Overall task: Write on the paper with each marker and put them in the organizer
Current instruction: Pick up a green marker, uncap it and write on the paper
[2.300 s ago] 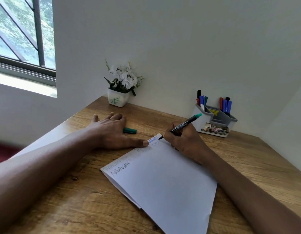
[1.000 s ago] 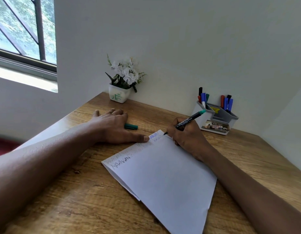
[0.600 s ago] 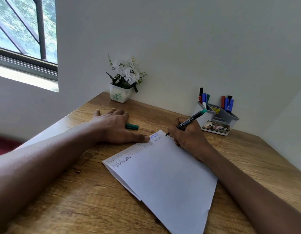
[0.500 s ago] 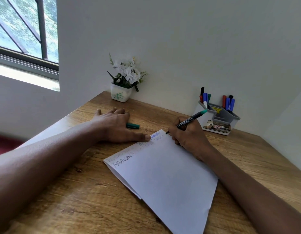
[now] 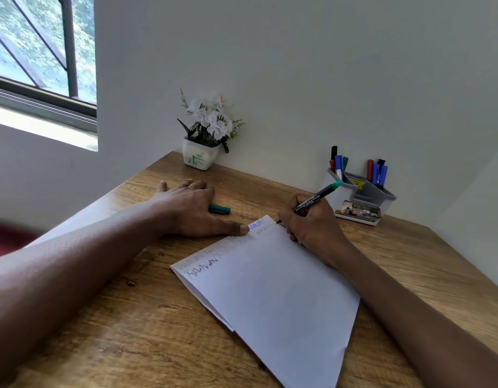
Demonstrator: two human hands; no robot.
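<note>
Head: one marker (image 5: 312, 200) in right hand (image 5: 312, 222); one cap (image 5: 220, 209); one paper (image 5: 270, 289).

A home study corner: a wooden desk (image 5: 410, 264) set against plain white walls, a potted flower (image 5: 206, 135), and a barred window (image 5: 41, 51).

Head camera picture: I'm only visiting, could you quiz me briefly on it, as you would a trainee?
1. True or false: the green cap is fitted on the green marker.
2. Which hand lies flat on the desk? A. left B. right
3. Fill in: the other markers stand in the grey ____.
Key: 1 false, it lies by the left hand; 2 A; 3 organizer.
</note>
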